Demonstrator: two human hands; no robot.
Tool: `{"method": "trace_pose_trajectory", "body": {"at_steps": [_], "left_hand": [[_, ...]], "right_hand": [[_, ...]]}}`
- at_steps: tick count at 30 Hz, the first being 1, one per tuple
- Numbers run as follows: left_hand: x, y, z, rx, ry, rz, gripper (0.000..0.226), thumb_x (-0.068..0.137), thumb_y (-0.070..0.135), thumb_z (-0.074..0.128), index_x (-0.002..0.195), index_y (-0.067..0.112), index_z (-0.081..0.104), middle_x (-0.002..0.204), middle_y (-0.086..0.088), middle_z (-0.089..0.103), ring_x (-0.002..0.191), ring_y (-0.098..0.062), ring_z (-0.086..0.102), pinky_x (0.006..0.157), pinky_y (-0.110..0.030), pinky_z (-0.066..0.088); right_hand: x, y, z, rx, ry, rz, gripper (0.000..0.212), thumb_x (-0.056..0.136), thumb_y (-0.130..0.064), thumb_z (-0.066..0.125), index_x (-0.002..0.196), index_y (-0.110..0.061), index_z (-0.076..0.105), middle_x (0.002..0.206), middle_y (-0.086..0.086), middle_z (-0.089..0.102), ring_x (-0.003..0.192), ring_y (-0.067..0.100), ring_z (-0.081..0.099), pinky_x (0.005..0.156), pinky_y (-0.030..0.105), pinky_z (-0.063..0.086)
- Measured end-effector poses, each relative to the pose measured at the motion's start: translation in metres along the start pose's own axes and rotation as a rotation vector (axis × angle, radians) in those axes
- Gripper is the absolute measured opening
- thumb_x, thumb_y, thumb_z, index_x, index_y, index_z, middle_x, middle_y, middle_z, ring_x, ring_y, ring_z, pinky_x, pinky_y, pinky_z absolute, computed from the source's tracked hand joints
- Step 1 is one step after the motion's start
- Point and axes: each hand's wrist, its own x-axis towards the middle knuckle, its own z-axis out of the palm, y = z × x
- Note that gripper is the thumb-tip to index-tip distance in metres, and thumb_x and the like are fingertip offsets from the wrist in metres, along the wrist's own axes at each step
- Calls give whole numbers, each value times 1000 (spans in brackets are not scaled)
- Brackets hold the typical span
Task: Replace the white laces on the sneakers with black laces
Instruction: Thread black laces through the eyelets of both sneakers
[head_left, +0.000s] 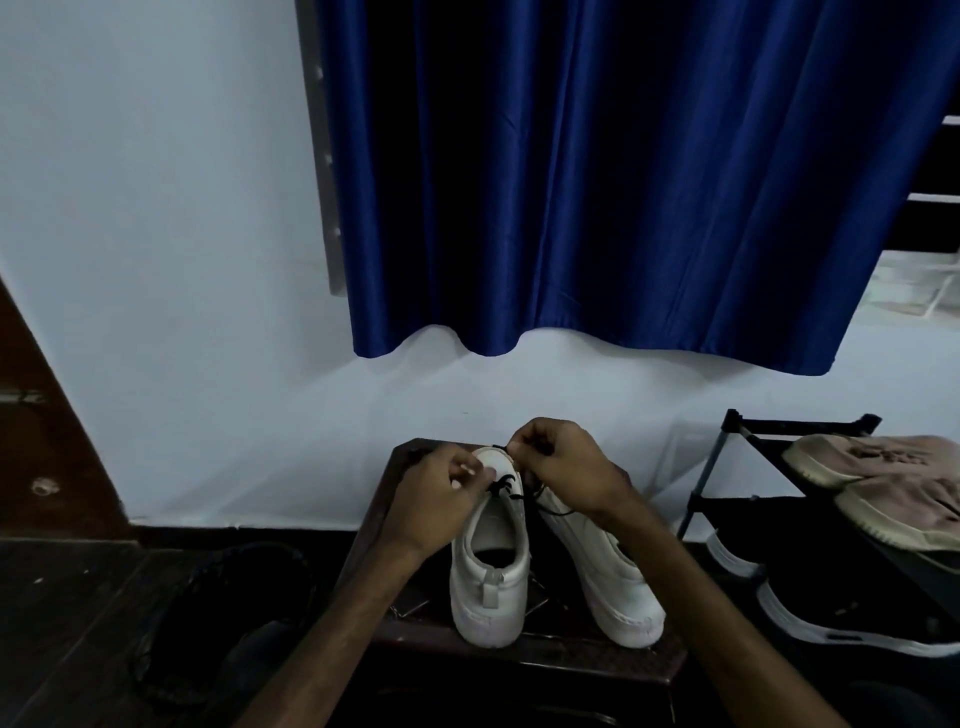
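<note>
Presently, item by item.

**Left sneaker** (488, 571): white, stands heel toward the camera on a low dark table (410, 623). No white lace shows on it. Judged to be the shoe in work.

**Black lace** (503, 487): crosses the upper front of the left sneaker between the two hands, and a loose strand trails right over the neighbouring shoe. How many eyelets it has passed is hidden by the fingers and the tongue.

**Left hand** (441, 493): fingers curled round the front of the left sneaker at the tongue, steadying it. Whether it also pinches the lace cannot be told.

**Right hand** (561, 467): fingers curled, pinching the black lace just above the shoe's front.

**Right sneaker** (608, 571): white, just beside the first and angled outward, heel also toward the camera. Its lacing area lies under the right wrist, so its state cannot be told.

**Progress, as judged:** white lace off the left shoe, black lacing begun there and unfinished. Tightening and tying are left, and possibly the whole second shoe.

**Surroundings:** shoe rack (753, 467) to the right, carrying pinkish sneakers (883, 467) on its top tier and dark white-soled shoes (831, 618) lower down. A blue curtain (623, 182) hangs on the wall behind.
</note>
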Motion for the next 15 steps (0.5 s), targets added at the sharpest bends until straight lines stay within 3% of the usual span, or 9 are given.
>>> {"method": "trace_pose_trajectory", "body": {"at_steps": [2,5,7,9,12,15], "left_hand": [[-6,-5,3,116,-93,-33,14,82,35,73,89,23,69,86,10,71,83,-6,66,70,-19,50],[-11,-6,1,137,11,-49,14,83,33,72,88,19,74,84,9,73,80,-4,67,64,-13,47],[-12,-5,-2,99,72,-95,15,85,28,72,83,13,76,79,2,75,74,-10,69,62,-18,52],[-11,-6,-5,-101,54,-206,19,87,19,69,81,1,75,80,-16,73,70,-21,70,56,-29,58],[-14,-1,-11,-337,-23,-348,19,92,8,63,87,-9,70,86,-25,71,64,-18,67,47,-24,53],[-15,-2,-13,-436,-50,-391,15,92,4,61,84,-4,71,74,-12,70,55,-9,67,45,-22,51]], "right_hand": [[-3,1,4,-33,-39,-5,10,93,-19,61,88,-12,66,76,-1,73,56,7,60,57,23,48],[-9,4,14,-140,-68,-62,11,92,-20,61,89,-10,67,81,-3,74,69,6,65,63,19,51],[-12,7,17,-224,-60,-107,11,91,-20,62,88,-11,68,81,-7,71,66,-4,59,61,10,43],[-11,8,17,-291,-73,-133,8,90,-20,62,89,-14,67,83,-7,68,63,-8,53,60,10,38],[-8,11,18,-402,-99,-150,7,88,-28,62,88,-22,64,86,-10,67,65,-5,53,64,19,43],[-5,11,25,-463,-109,-167,13,86,-36,58,88,-24,61,86,-8,68,74,6,59,72,38,52]]}}
